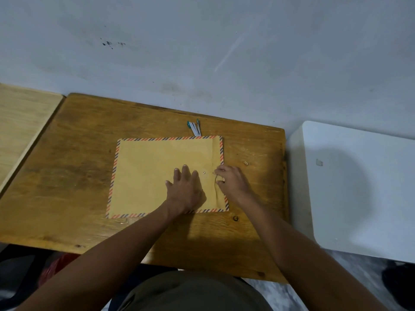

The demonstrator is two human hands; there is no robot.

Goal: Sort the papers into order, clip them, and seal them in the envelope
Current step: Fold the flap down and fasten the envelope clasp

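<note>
A brown envelope [148, 176] with a red and blue striped border lies flat on the wooden desk [74, 153], its flap folded over at the right end. My left hand [185, 189] presses flat on the envelope's lower right part, fingers spread. My right hand [231, 182] rests on the flap's edge, its fingertips pinched on the thin string of the clasp [216, 176]. A small round button [204, 173] shows between the two hands. No papers are visible.
Two pens with green caps [194, 127] lie just beyond the envelope's far edge. A lighter wooden table [20, 122] adjoins on the left, a white table [359, 187] stands on the right. The wall runs right behind the desk.
</note>
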